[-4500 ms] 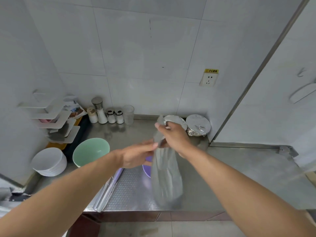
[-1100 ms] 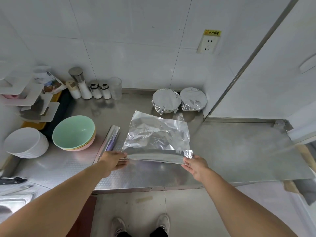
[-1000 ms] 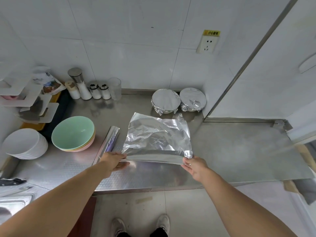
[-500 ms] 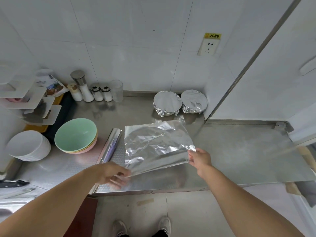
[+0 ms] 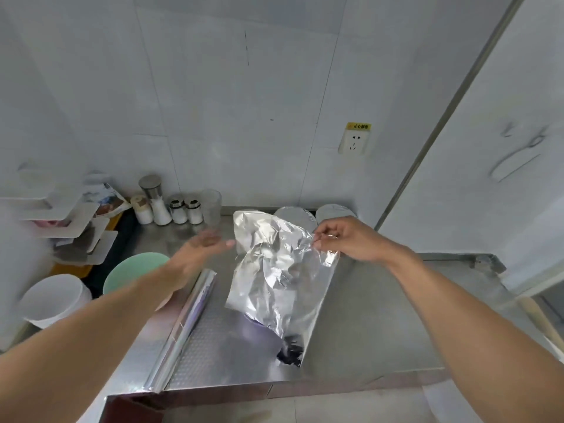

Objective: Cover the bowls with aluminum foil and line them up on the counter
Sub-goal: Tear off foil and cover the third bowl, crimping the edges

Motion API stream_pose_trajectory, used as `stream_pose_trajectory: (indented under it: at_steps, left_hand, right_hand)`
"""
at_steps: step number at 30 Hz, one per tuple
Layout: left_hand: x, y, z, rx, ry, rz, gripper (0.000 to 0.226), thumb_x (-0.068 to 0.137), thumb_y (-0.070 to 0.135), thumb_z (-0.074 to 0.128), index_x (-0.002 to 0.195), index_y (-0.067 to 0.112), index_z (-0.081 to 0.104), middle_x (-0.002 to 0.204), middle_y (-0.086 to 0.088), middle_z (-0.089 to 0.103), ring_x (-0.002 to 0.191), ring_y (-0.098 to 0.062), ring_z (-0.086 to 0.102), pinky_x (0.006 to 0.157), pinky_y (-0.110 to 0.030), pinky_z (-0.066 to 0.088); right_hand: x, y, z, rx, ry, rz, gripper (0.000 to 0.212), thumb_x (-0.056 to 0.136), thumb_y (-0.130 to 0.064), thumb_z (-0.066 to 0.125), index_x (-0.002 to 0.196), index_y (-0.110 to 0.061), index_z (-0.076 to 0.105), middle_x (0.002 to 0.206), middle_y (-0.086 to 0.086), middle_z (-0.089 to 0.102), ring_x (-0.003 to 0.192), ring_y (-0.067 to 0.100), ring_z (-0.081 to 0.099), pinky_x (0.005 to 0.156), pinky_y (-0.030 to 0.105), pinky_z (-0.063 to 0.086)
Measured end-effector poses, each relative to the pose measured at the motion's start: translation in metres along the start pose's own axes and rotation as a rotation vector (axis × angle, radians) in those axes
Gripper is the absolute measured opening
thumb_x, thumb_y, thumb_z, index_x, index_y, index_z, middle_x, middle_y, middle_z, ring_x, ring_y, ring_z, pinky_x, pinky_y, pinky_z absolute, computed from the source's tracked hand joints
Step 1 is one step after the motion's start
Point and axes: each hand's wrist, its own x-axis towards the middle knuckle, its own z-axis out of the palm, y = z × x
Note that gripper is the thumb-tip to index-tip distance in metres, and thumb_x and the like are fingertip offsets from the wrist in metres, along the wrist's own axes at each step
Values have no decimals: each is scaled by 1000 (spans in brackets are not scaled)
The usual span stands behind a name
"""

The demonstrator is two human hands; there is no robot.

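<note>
My right hand (image 5: 345,239) pinches the top edge of a crumpled sheet of aluminum foil (image 5: 274,276) and holds it up above the steel counter (image 5: 366,331). A purple bowl (image 5: 256,331) shows under the hanging sheet, mostly hidden by it. My left hand (image 5: 198,248) hovers to the left of the foil with fingers spread, blurred and holding nothing. The foil roll (image 5: 189,315) lies on the counter left of the sheet. Two foil-covered bowls (image 5: 294,215) (image 5: 334,211) stand at the back by the wall, partly behind the sheet and my right hand.
A stack of bowls with a green one on top (image 5: 131,270) and a stack of white bowls (image 5: 52,297) sit at the left. Seasoning jars (image 5: 171,206) and a clear glass (image 5: 211,203) line the back wall. A white shelf rack (image 5: 70,227) stands far left.
The right hand has lifted the foil sheet off the counter so it hangs. The left hand let go of its corner and moved up and away. The view tilted upward.
</note>
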Motion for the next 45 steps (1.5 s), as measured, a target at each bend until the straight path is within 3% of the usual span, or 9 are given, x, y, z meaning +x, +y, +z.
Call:
stream_pose_trajectory:
  at_steps: [4, 7, 13, 19, 28, 31, 34, 39, 45]
  left_hand:
    - [4, 20, 11, 23, -292, -15, 66, 73, 59, 86, 131, 33, 67, 131, 10, 70, 125, -11, 62, 111, -41, 42]
    - [10, 21, 29, 7, -132, 12, 29, 70, 46, 91, 83, 24, 77, 90, 6, 75, 94, -14, 68, 97, -33, 46]
    - [9, 1, 31, -200, 122, -192, 51, 57, 36, 95, 65, 7, 55, 50, -6, 55, 43, -18, 48, 56, -31, 44]
    - [7, -10, 13, -287, 85, -214, 60, 59, 29, 99, 92, -7, 64, 84, -8, 76, 78, -18, 71, 68, -28, 53]
    - [-1, -18, 9, -248, 130, -260, 44, 80, 7, 85, 114, -14, 67, 65, -6, 69, 53, -13, 62, 52, -23, 52]
    - [-10, -9, 3, -151, 25, -224, 77, 62, 37, 99, 123, 2, 68, 94, -3, 78, 88, -21, 72, 78, -34, 58]
    - [-11, 17, 1, 47, 177, 20, 101, 45, 68, 91, 130, 20, 64, 117, 4, 73, 104, -13, 70, 91, -29, 54]
    - [-8, 84, 37, 460, -15, 264, 77, 61, 67, 86, 125, 34, 59, 115, 19, 66, 109, 7, 60, 87, -10, 43]
    - [10, 97, 76, 576, -5, 288, 36, 80, 41, 86, 88, 15, 63, 77, 6, 65, 67, -12, 53, 54, -15, 38]
  right_hand:
    - [5, -18, -7, 161, 76, 70, 14, 88, -14, 79, 99, -20, 72, 99, 8, 78, 87, 14, 69, 77, 27, 50]
    - [11, -19, -1, 281, 292, 148, 31, 82, -25, 85, 109, -21, 71, 89, 1, 78, 78, 11, 69, 70, 30, 51]
    - [19, -6, 25, 741, 391, 239, 26, 91, -36, 74, 104, -14, 71, 94, 3, 77, 80, 20, 72, 73, 32, 58]
    - [26, -3, 40, 603, 477, 165, 14, 94, -28, 72, 94, -14, 70, 86, 5, 75, 63, 20, 68, 60, 30, 55]
    - [38, 9, 69, 404, 698, 104, 5, 93, -22, 72, 88, -23, 72, 64, -7, 66, 54, 7, 56, 63, 29, 47]
    - [38, 7, 66, 330, 728, 74, 10, 93, -22, 72, 87, -29, 69, 80, -7, 74, 68, 9, 66, 73, 36, 55]
    - [37, -1, 59, 216, 653, -28, 12, 93, -18, 71, 89, -28, 68, 83, -9, 73, 71, 0, 67, 73, 24, 52]
    - [40, -16, 53, 138, 517, -124, 12, 92, -24, 75, 99, -27, 66, 87, -9, 75, 77, -1, 69, 70, 14, 48]
    - [38, -21, 46, 189, 571, -78, 19, 89, -37, 76, 99, -22, 70, 87, -3, 76, 78, 10, 70, 74, 26, 51]
